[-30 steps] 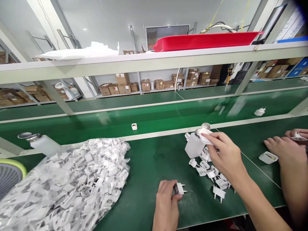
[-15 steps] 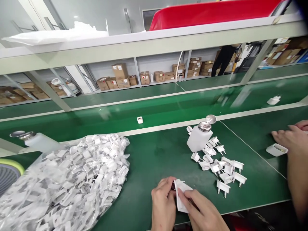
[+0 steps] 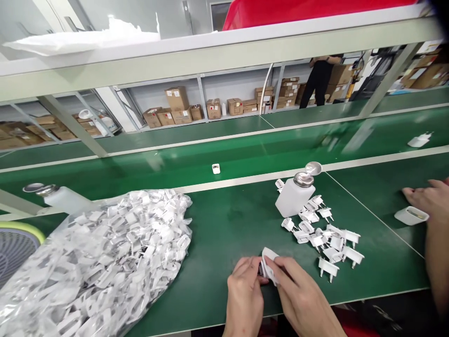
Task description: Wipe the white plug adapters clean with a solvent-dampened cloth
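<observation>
Low in the middle, my left hand (image 3: 245,290) is closed, its thumb and fingers pinching a small charger part (image 3: 261,268). Only a dark edge of that part shows; the fingers hide most of it. My right hand (image 3: 298,290) grips a folded white wipe (image 3: 269,257) and presses it against the same part. To the right of my hands, several white plug covers with pins (image 3: 328,267) lie loose on the green bench (image 3: 217,243). Behind them stands a white pump bottle (image 3: 295,196) with its metal lid tipped up.
A clear bag (image 3: 140,252) full of white plug parts fills the left. Another pump bottle (image 3: 70,199) leans behind it. On the green belt (image 3: 168,161) ride a small white housing (image 3: 215,168) and a plug (image 3: 420,139). A co-worker's hand (image 3: 430,199) rests near a white charger housing (image 3: 411,215).
Both hands have shifted slightly up and right, and the wipe has turned and folded closer round the part. The pieces on the belt have moved right. The view has shifted a little.
</observation>
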The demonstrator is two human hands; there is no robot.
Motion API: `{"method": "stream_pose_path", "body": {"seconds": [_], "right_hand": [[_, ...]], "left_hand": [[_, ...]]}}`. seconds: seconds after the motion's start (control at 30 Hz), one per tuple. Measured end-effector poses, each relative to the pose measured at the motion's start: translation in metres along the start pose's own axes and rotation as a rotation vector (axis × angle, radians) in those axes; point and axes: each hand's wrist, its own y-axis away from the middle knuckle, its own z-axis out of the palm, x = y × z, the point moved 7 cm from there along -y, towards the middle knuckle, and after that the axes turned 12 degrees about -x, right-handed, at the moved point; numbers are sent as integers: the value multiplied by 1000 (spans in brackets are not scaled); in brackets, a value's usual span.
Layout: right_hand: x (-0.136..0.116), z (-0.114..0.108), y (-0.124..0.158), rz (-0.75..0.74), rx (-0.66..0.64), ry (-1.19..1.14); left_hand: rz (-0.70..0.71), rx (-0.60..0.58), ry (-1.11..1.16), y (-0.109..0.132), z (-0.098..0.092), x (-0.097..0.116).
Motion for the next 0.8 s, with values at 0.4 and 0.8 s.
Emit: {"method": "stream_pose_path", "body": {"seconds": [0.4, 0.8], "right_hand": [[-1, -2, 42, -5, 75, -98], [23, 67, 29, 1086, 259, -1776]], "left_hand": [[-185, 162, 311, 2, -10, -24], [-167, 30, 462, 3, -4, -18]]}}
